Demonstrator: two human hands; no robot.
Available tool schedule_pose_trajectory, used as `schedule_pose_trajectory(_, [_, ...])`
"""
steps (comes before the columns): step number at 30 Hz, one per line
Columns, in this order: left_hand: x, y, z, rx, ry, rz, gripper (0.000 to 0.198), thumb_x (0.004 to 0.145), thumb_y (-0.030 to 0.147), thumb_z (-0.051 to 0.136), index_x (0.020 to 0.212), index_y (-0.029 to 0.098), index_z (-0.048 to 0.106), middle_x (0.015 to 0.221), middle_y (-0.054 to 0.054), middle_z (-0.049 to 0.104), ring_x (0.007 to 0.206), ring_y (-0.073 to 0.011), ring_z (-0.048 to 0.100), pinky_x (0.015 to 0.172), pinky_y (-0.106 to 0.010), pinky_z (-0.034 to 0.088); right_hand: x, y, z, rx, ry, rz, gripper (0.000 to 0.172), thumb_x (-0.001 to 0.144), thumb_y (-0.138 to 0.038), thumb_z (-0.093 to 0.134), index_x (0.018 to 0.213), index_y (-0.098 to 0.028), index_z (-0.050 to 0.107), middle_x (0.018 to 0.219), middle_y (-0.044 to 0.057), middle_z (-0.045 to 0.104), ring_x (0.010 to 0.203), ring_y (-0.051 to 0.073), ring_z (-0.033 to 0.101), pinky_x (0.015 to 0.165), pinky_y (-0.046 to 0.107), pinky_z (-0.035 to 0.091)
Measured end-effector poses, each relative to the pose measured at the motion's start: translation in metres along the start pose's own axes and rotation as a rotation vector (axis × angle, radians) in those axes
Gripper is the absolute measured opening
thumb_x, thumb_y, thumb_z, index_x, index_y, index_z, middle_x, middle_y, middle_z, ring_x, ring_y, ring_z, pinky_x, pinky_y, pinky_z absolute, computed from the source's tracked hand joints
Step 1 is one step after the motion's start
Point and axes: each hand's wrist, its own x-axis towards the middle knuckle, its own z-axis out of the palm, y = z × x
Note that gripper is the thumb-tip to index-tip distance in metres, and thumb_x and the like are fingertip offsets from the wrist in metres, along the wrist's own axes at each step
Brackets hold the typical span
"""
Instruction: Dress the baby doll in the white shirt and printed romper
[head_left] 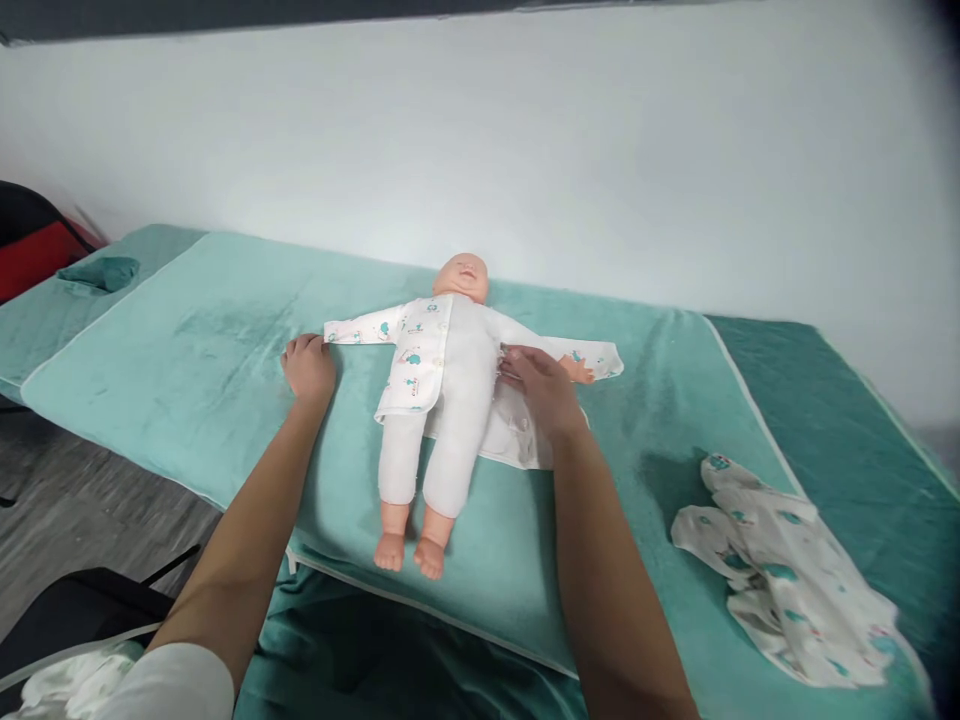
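Observation:
A baby doll (463, 350) lies on its back, head toward the wall, with bare feet. A white patterned jacket (414, 362) covers the doll's chest on the left side and lies spread open on the right. My left hand (309, 368) rests at the end of the left sleeve, fingers curled; whether it pinches the cuff is hidden. My right hand (541, 385) is beside the doll's torso, thumb and fingers together on the jacket's open side. The doll's hand (577, 369) shows near the right sleeve, which extends past it.
Patterned baby pants (799, 580) lie crumpled at the right of the green padded table (225, 350). A white wall stands behind. Black chairs (82, 625) are at the lower left, with white cloth on one, and a red object (37, 262) is at the far left.

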Motion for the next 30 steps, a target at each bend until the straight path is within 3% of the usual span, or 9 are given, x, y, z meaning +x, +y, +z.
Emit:
schedule_pose_trajectory(3, [0.0,0.0,-0.002,-0.002,0.011,-0.018,0.043,0.098,0.024,0.039,0.122,0.018,0.074,0.138,-0.014,0.067,0.133,-0.0383,0.05,0.107,-0.055,0.038,0.009,-0.006,-0.031,-0.102,0.262,-0.128,0.026,0.083,-0.048,0.072,0.09,-0.024,0.069,0.093,0.005,0.076,0.09,0.022,0.073,0.091,0.043,0.062])
schedule_pose_trajectory(5, [0.0,0.002,-0.004,-0.006,0.016,-0.019,0.045,0.096,0.02,0.039,0.126,0.018,0.072,0.143,-0.013,0.064,0.136,-0.0373,0.049,0.109,-0.054,0.039,0.016,-0.005,-0.052,-0.311,0.466,-0.197,0.018,0.084,-0.039,0.067,0.092,-0.023,0.067,0.095,0.007,0.075,0.09,0.023,0.072,0.091,0.045,0.06])
schedule_pose_trajectory(7, [-0.002,0.007,-0.007,-0.032,0.034,0.006,0.048,0.093,0.014,0.04,0.132,0.019,0.069,0.148,-0.013,0.06,0.14,-0.0345,0.048,0.112,-0.052,0.04,0.022,0.001,-0.068,-0.559,0.557,-0.197,0.016,0.082,-0.03,0.062,0.095,-0.022,0.067,0.1,0.01,0.075,0.094,0.026,0.069,0.092,0.047,0.057])
schedule_pose_trajectory(12, [-0.019,0.056,-0.015,-0.302,0.009,0.245,0.045,0.1,0.024,0.039,0.139,0.02,0.063,0.154,-0.013,0.056,0.146,-0.0253,0.048,0.123,-0.046,0.038,0.03,0.019,-0.084,-0.842,0.485,-0.21,0.037,0.076,-0.019,0.051,0.108,-0.017,0.069,0.117,0.018,0.07,0.111,0.031,0.064,0.1,0.05,0.051])
schedule_pose_trajectory(16, [-0.03,0.116,-0.024,-0.553,-0.28,0.462,0.051,0.106,0.042,0.038,0.148,0.02,0.055,0.164,-0.012,0.048,0.154,-0.0223,0.042,0.13,-0.044,0.032,0.03,0.022,-0.086,-0.739,0.41,-0.147,0.05,0.07,-0.017,0.053,0.118,-0.018,0.068,0.119,0.016,0.071,0.11,0.03,0.066,0.099,0.048,0.052])
schedule_pose_trajectory(19, [-0.028,0.153,-0.031,-0.463,-0.402,0.562,0.055,0.105,0.045,0.044,0.154,0.021,0.048,0.171,-0.012,0.036,0.161,-0.0254,0.031,0.132,-0.048,0.027,0.031,0.02,-0.087,-0.704,0.348,-0.084,0.057,0.069,-0.024,0.064,0.126,-0.023,0.066,0.118,0.011,0.072,0.108,0.03,0.066,0.1,0.048,0.052])
schedule_pose_trajectory(25, [-0.036,0.209,-0.034,-0.184,-0.287,0.793,0.043,0.104,0.035,0.047,0.14,0.015,0.06,0.164,-0.019,0.046,0.157,-0.035,0.036,0.129,-0.058,0.025,0.027,0.017,-0.084,-0.777,0.167,-0.127,0.081,0.07,-0.057,0.08,0.141,-0.027,0.057,0.14,0.012,0.063,0.13,0.035,0.057,0.115,0.057,0.04])
schedule_pose_trajectory(28, [-0.044,0.235,-0.03,-0.081,-0.271,0.931,0.039,0.102,0.026,0.05,0.136,0.013,0.062,0.156,-0.02,0.054,0.154,-0.0366,0.039,0.127,-0.059,0.026,0.022,0.015,-0.079,-0.905,0.107,-0.174,0.095,0.062,-0.055,0.088,0.146,-0.027,0.054,0.147,0.015,0.058,0.142,0.043,0.046,0.121,0.065,0.028])
schedule_pose_trajectory(30, [-0.047,0.252,-0.025,0.018,-0.317,1.004,0.039,0.099,0.021,0.054,0.136,0.013,0.061,0.152,-0.019,0.058,0.151,-0.0364,0.043,0.126,-0.058,0.028,0.021,0.013,-0.074,-0.976,0.12,-0.192,0.088,0.066,-0.045,0.085,0.145,-0.023,0.055,0.143,0.017,0.06,0.137,0.043,0.05,0.119,0.065,0.032])
